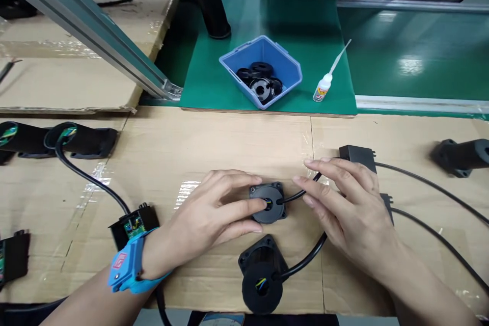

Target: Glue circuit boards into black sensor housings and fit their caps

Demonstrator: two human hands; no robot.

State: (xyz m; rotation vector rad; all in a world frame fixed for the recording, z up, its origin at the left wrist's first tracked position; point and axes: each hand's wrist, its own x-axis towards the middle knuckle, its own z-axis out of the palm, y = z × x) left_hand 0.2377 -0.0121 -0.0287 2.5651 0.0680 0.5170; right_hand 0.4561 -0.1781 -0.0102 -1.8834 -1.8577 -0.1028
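My left hand (225,206) reaches in from the left with its fingers apart. Its index fingertip touches the round face of a black housing (268,209), at the centre hole where coloured wires show. A black cable (293,196) comes out of that face and passes under the fingers of my right hand (340,196), which are stretched and spread. Closer to me stands a second black housing (263,285), with wires visible in its hole. Its cable (307,255) runs up beneath my right hand. A blue band (132,265) is around my left wrist.
Black boxes (357,155) with cables lie at right, by a black tube housing (462,155). At left are more tube housings (89,140) and an opened box with a circuit board (135,224). Behind, a blue bin (288,74) holds black rings, near a white bottle (323,86) and metal post (110,38).
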